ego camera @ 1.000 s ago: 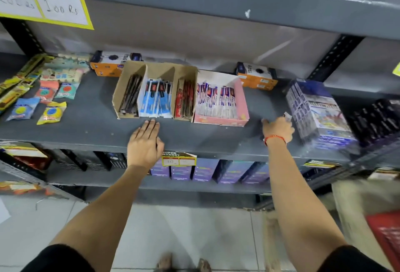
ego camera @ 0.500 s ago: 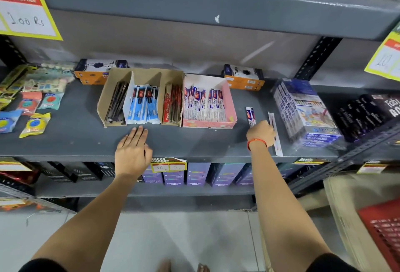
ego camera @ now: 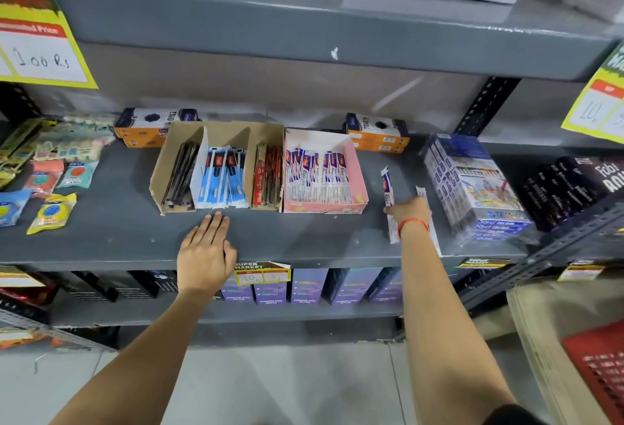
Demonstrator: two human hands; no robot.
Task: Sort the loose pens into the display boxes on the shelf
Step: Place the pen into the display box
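Loose pens in sealed wrappers lie on the grey shelf to the right of the display boxes, so the sorting is not yet done. The left hand rests flat and released on the shelf edge, just in front of the brown cardboard box, which holds dark, blue and red packs. Beside it the pink box carries purple-and-white pens. The right hand presses down on two loose pens: a purple-and-white pen and a white-wrapped pen; whether its fingers have closed on them I cannot tell. Slick wrappers could slip off the front edge, and the pale one could be misfiled
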